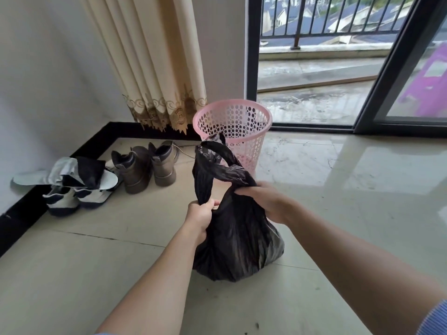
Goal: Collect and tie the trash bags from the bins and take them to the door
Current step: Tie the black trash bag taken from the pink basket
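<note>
We see the black trash bag [238, 240] sitting on the floor just in front of the pink bin [233, 131]. The left hand [200, 217] grips one twisted end of the bag's top, while the right hand [263, 201] clutches the other end beside the half-made knot.

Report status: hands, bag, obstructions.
Left hand, right hand grip twisted flaps of black plastic trash bag. Flaps crossed, knot unfinished. Behind, pink perforated plastic bin; nothing obstructing.
</note>
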{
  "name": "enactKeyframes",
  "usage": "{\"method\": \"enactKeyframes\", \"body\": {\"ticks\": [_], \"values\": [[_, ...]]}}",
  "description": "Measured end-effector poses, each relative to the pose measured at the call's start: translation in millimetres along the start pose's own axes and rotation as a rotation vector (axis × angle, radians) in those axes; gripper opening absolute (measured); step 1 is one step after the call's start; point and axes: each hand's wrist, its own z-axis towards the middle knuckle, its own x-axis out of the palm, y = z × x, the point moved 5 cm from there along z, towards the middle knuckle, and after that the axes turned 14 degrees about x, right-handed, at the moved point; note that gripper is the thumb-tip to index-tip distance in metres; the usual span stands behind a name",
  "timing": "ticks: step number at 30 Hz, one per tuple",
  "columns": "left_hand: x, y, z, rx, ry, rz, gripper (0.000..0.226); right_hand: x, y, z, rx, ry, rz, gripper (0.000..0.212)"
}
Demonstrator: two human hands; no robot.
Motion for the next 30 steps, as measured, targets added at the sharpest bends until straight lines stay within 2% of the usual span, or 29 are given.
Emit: {"method": "enactKeyframes", "body": {"ticks": [3, 8, 12, 14, 17, 20, 22, 24, 27, 29, 30], "values": [[-3, 0, -2, 0.004, 0.011, 0.066, 0.015, 1, 0, 5, 0.055, 0.075, 0.243, 0.026], [-5, 0, 0, 0.006, 0.036, 0.077, 0.022, -3, -5, 12, 0.103, 0.071, 0.595, 0.019], [-5, -7, -2, 0.009, -0.008, 0.026, 0.024, -13, -11, 15, 0.144, 0.113, 0.658, 0.018], [-7, -5, -1, -0.002, -0.029, 0.014, 0.026, -16, -11, 14, 0.174, 0.097, 0.564, 0.01], [-6, -7, -1, 0.046, -0.018, 0.133, 0.028, -19, -18, 23, 0.257, -0.071, 0.33, 0.021], [5, -22, -6, 0.27, 0.081, 0.392, 0.028, -29, -29, 33, 0.331, -0.302, 0.175, 0.03], [14, -28, -11, 0.416, 0.186, 0.555, 0.023, -35, -37, 34, 0.382, -0.355, 0.111, 0.033], [21, -29, -14, 0.49, 0.3, 0.75, 0.021, -39, -41, 36, 0.352, -0.375, -0.02, 0.026], [20, -23, -13, 0.437, 0.399, 1.077, 0.021, -34, -32, 34, 0.174, -0.354, -0.219, 0.027], [18, -22, -12, 0.385, 0.415, 1.27, 0.024, -28, -24, 30, 0.118, -0.249, -0.304, 0.023], [17, -22, -11, 0.374, 0.415, 1.331, 0.027, -25, -23, 28, 0.146, -0.157, -0.32, 0.017]]}}
